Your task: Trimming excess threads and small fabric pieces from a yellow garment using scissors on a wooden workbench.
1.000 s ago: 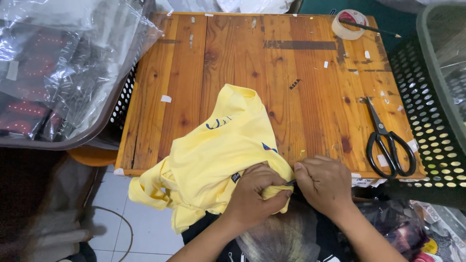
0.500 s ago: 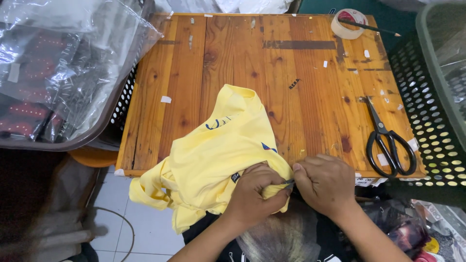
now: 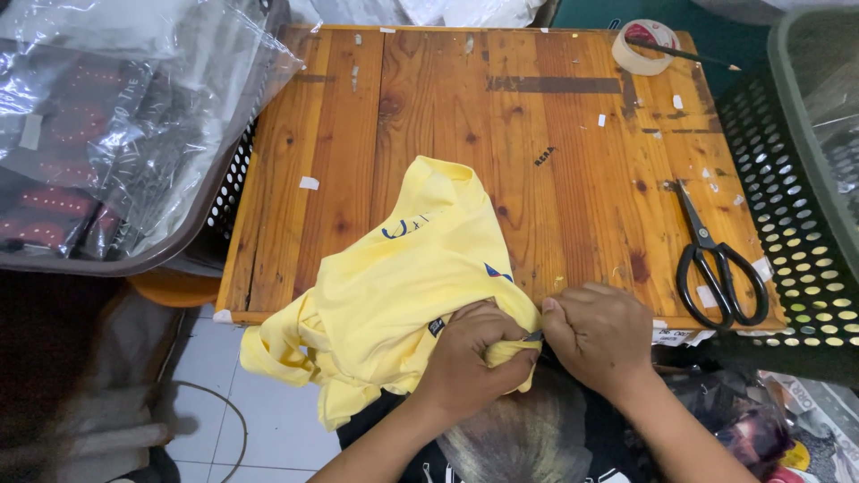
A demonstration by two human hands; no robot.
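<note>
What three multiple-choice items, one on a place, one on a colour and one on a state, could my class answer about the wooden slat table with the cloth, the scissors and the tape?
1. Where do the black-handled metal scissors lie on the wooden slat table?
A. near its right edge
B. at its far left corner
C. under the cloth

2. What colour is the soft crumpled cloth garment?
A. red
B. yellow
C. green

3. How do the hands hold that garment?
A. both lie flat, apart from it
B. only one touches it
C. the left hand and the right hand meet on its edge

Answers: 1 A, the scissors lie beside the dark perforated plastic basket on the right. 2 B, the garment is yellow throughout. 3 C, both hands pinch the cloth at the near table edge. The pale roll of tape sits at the far right corner.
</note>
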